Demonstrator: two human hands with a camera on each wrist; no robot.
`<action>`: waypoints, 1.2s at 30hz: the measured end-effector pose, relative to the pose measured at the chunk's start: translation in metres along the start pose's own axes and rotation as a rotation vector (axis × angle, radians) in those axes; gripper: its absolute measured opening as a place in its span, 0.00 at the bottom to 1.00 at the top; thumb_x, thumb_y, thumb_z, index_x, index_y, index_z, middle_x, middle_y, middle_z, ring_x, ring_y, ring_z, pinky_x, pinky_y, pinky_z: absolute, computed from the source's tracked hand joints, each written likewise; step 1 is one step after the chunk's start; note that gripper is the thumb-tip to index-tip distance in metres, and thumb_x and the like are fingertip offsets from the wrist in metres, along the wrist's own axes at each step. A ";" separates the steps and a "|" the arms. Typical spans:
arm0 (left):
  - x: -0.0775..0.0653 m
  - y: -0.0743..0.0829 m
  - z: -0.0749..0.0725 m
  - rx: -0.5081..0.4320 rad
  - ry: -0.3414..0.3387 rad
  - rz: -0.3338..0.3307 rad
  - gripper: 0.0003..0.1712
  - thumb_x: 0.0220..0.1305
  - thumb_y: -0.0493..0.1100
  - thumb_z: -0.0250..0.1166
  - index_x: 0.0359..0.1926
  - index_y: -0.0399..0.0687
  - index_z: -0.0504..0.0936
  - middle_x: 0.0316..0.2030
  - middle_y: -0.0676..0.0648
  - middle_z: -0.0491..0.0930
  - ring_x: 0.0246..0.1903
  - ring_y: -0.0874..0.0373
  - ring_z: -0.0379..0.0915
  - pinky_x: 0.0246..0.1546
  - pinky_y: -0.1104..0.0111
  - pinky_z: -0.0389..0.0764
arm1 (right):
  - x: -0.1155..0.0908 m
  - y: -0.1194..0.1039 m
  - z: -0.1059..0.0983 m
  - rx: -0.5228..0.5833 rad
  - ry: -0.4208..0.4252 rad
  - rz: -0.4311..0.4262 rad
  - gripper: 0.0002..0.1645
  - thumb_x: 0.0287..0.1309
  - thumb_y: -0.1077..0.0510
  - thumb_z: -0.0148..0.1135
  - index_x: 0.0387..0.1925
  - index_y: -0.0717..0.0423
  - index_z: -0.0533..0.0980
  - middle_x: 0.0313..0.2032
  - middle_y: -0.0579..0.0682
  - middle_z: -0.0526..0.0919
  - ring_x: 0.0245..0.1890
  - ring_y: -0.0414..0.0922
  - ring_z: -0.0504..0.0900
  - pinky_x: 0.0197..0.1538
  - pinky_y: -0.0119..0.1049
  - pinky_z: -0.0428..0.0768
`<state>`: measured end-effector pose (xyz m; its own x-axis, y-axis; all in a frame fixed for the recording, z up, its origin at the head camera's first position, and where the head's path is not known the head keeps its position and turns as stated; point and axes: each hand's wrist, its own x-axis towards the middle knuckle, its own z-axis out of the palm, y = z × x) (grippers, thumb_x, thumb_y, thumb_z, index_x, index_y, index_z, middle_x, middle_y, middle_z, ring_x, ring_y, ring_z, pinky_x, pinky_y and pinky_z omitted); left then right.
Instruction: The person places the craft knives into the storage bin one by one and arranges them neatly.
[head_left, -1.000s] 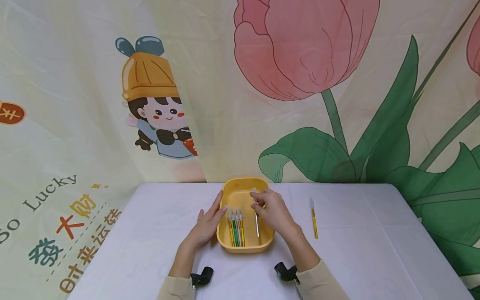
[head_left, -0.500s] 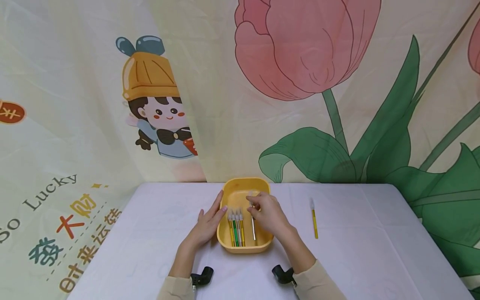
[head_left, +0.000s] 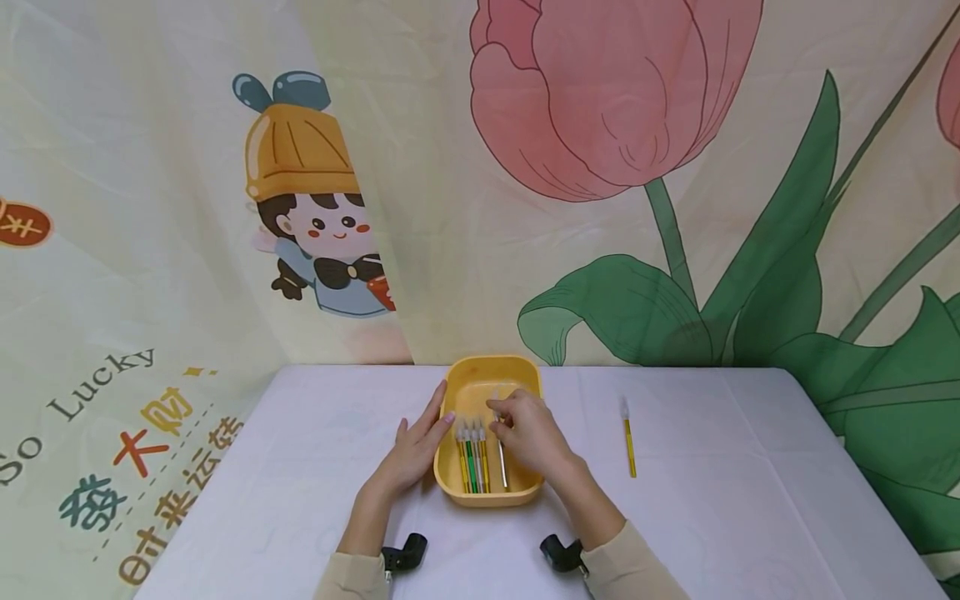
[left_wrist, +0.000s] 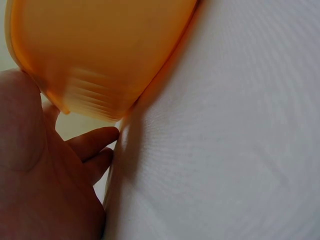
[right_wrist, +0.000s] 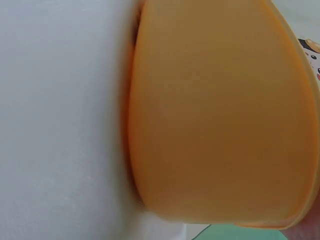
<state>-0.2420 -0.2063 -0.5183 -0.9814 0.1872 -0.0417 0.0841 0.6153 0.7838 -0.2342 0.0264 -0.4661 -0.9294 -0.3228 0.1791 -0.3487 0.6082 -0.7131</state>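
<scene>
My left hand (head_left: 411,450) lies along the left side of a yellow plastic tray (head_left: 491,500), its thumb over the rim and its fingers straight outside. Inside the tray my right hand (head_left: 531,429) pinches a slim silver paintbrush (head_left: 503,467) near its pale tip, the handle pointing down toward the tray's near end. Left of it, several paintbrushes (head_left: 471,462) with yellow, green and pinkish handles lie side by side, pale tips away from me. Both wrist views show the tray's outer wall (left_wrist: 100,45) close up; the held brush is hidden there.
One paintbrush (head_left: 628,437) with a yellow handle lies on the white-covered table (head_left: 720,500), right of the tray. A printed backdrop (head_left: 435,208) hangs behind the table's far edge. Black wrist cameras (head_left: 405,552) stick out beside both forearms.
My right hand has moved left inside the tray, bringing the silver paintbrush nearer to the row of brushes. The left hand and the tray stay almost still.
</scene>
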 end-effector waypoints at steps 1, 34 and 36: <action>0.000 0.000 0.000 0.000 0.000 0.002 0.36 0.82 0.64 0.42 0.83 0.80 0.39 0.82 0.61 0.47 0.82 0.49 0.47 0.78 0.39 0.18 | 0.000 0.000 0.001 -0.006 -0.002 0.001 0.20 0.64 0.63 0.71 0.58 0.60 0.84 0.34 0.47 0.78 0.34 0.41 0.75 0.32 0.27 0.78; -0.001 0.002 -0.002 0.013 -0.004 0.002 0.37 0.80 0.69 0.41 0.83 0.78 0.41 0.82 0.60 0.49 0.81 0.47 0.50 0.78 0.37 0.20 | 0.002 -0.002 0.019 -0.111 -0.064 -0.013 0.18 0.65 0.62 0.70 0.56 0.60 0.85 0.33 0.46 0.80 0.31 0.40 0.73 0.31 0.29 0.74; -0.001 0.002 -0.002 0.011 -0.003 0.002 0.37 0.81 0.68 0.41 0.83 0.78 0.41 0.82 0.60 0.49 0.81 0.47 0.50 0.78 0.37 0.20 | 0.002 -0.002 0.019 -0.117 -0.069 -0.010 0.18 0.65 0.61 0.70 0.56 0.60 0.85 0.33 0.46 0.80 0.31 0.41 0.73 0.31 0.29 0.73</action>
<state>-0.2410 -0.2072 -0.5156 -0.9807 0.1908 -0.0422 0.0878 0.6231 0.7772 -0.2333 0.0105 -0.4776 -0.9166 -0.3762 0.1355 -0.3734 0.6840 -0.6267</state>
